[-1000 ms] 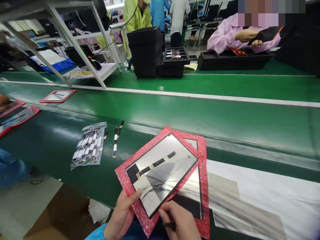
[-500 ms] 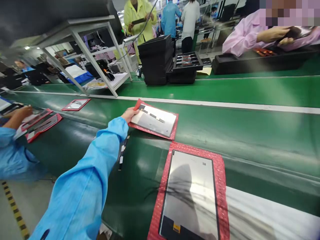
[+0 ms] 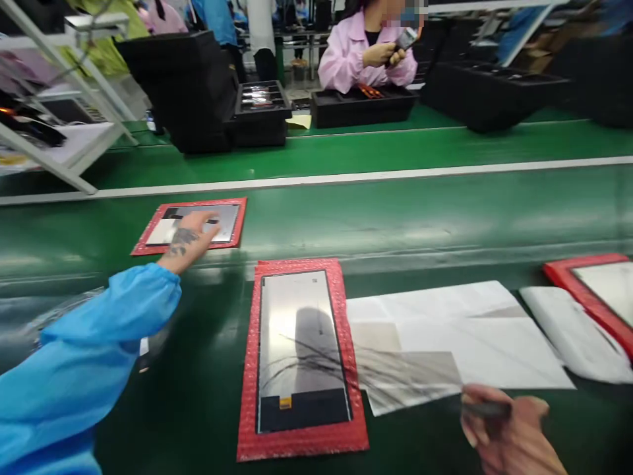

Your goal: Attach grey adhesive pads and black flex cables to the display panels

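My left hand (image 3: 195, 229) is over a flat screen panel (image 3: 225, 222) lying on a red bubble-wrap sleeve (image 3: 241, 221) at the far left of the bench. Its thumb and fingers are apart, gripping nothing. At the lower right my right hand (image 3: 512, 425) is closed around the dark handle of a brush (image 3: 487, 409). Long, thin dark bristles fan leftward from it, blurred, across white sheets and a second screen panel (image 3: 281, 303). That panel lies face up on another red bubble-wrap sleeve (image 3: 301, 448), with a dark strip and a yellow tab near its lower end.
White paper sheets (image 3: 475, 349) lie right of the middle panel, beside a folded white cloth (image 3: 576, 333) and another red sleeve (image 3: 568, 270). A white strip (image 3: 346, 178) crosses the green bench. Beyond stand black trays (image 3: 192, 92) and a co-worker in pink (image 3: 341, 59).
The view has swung right. My left hand has let go of the far sleeve and panel, which now lie flat on the bench. My right hand with the brush has come into view.
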Demonstrator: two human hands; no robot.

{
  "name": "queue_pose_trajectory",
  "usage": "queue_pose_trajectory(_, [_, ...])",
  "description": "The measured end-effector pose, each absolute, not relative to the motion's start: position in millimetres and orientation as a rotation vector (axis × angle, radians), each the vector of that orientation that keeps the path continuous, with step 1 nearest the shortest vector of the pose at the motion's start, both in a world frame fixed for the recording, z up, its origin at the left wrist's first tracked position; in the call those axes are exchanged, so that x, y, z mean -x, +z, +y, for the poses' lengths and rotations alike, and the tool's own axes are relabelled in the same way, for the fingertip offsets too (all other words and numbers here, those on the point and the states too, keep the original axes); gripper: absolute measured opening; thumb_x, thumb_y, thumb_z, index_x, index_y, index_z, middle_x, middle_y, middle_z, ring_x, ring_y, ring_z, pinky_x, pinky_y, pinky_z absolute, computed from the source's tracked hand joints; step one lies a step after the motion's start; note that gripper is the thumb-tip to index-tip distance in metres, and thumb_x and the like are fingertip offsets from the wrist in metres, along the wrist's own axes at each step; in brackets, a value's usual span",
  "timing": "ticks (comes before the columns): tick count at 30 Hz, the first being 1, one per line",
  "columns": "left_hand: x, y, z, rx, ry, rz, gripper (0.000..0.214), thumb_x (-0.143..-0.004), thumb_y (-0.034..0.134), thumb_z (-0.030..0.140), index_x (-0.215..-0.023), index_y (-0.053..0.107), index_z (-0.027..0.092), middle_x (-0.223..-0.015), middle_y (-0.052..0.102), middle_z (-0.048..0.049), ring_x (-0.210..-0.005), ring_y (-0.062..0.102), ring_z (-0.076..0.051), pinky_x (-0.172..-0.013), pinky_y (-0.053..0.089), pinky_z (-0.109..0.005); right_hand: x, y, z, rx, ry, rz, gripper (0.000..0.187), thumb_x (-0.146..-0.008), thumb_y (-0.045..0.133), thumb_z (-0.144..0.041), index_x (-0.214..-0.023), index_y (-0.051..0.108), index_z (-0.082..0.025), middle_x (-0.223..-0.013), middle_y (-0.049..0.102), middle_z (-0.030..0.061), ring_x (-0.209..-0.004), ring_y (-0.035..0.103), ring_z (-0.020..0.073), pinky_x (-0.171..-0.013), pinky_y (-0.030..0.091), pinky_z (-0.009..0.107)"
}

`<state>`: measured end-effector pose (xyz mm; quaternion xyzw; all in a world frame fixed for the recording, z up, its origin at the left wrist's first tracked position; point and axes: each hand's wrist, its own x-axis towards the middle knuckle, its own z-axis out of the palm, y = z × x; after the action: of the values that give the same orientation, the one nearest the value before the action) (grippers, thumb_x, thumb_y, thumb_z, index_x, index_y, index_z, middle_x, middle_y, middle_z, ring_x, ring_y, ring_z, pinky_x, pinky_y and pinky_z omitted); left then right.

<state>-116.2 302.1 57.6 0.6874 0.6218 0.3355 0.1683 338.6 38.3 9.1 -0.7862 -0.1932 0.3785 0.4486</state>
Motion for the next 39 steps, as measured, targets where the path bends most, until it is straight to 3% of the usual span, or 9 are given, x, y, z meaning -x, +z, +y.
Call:
queue_pose_trajectory(3, [18.0,34.0,254.4,-2.187,0.806,1.307,0.037,-0.086,0.057,0.052,-0.102,0.072,0.023,-0.112,0.071,-0.0072,-0.113,0.062,-0.031,-0.106,0.042,-0.052,-345.1,21.0,50.0,1.792,1.012,-0.459,0.048,-0.052,0.078,-0.075,-0.068,0.071,-0.031,-0.063,0.063,0.0080,-0.054,0.062,0.0262,-0.046,0.056,0.042])
queue_pose_trajectory(5, [-44.3,19.1,219.1,-2.284,0.693,1.061,0.034,-0.086,0.060,0.050,-0.104,0.073,0.025,-0.118,0.071,-0.0063,-0.114,0.062,-0.028,-0.109,0.041,-0.048,-349.1,20.5,55.7,1.724,1.009,-0.555,0.044,-0.052,0.085,-0.063,-0.076,0.074,-0.028,-0.072,0.069,0.0082,-0.064,0.068,0.0278,-0.051,0.061,0.038])
queue_pose_trajectory(9, [-127.3,-4.0,173.5,-2.523,0.252,0.876,0.069,-0.087,0.058,0.064,-0.140,0.053,0.021,-0.150,0.049,-0.0153,-0.142,0.039,-0.037,-0.118,0.022,-0.062,-350.9,11.0,65.6,1.661,1.010,-0.690,0.039,-0.061,0.084,-0.056,-0.080,0.074,-0.022,-0.083,0.074,0.0082,-0.078,0.073,0.0293,-0.068,0.064,0.038])
queue_pose_trajectory(12, [-149.5,-13.7,165.4,-2.594,0.103,0.943,0.085,-0.084,0.053,0.074,-0.149,0.043,0.020,-0.157,0.038,-0.0166,-0.147,0.028,-0.041,-0.117,0.018,-0.067,-344.6,4.4,75.4,1.634,1.057,-0.752,0.041,-0.065,0.083,-0.054,-0.083,0.073,-0.019,-0.081,0.076,0.0086,-0.077,0.074,0.0300,-0.077,0.063,0.043])
queue_pose_trajectory(18, [-150.4,-15.8,165.7,-2.635,0.078,0.970,0.079,-0.082,0.058,0.072,-0.149,0.042,0.035,-0.161,0.033,-0.0093,-0.148,0.026,-0.042,-0.116,0.018,-0.067,-333.4,-11.7,85.1,1.634,0.982,-0.767,0.047,-0.060,0.084,-0.060,-0.082,0.063,-0.024,-0.068,0.072,0.0026,-0.069,0.072,0.0273,-0.069,0.061,0.042])
queue_pose_trajectory(39, [-153.0,-11.2,168.3,-2.600,0.016,0.986,0.085,-0.077,0.061,0.076,-0.149,0.043,0.035,-0.161,0.032,-0.0095,-0.147,0.025,-0.043,-0.116,0.017,-0.068,-328.7,-8.4,88.1,1.612,1.070,-0.662,0.056,-0.051,0.085,-0.067,-0.077,0.062,-0.023,-0.068,0.073,0.0027,-0.070,0.073,0.0253,-0.069,0.062,0.038])
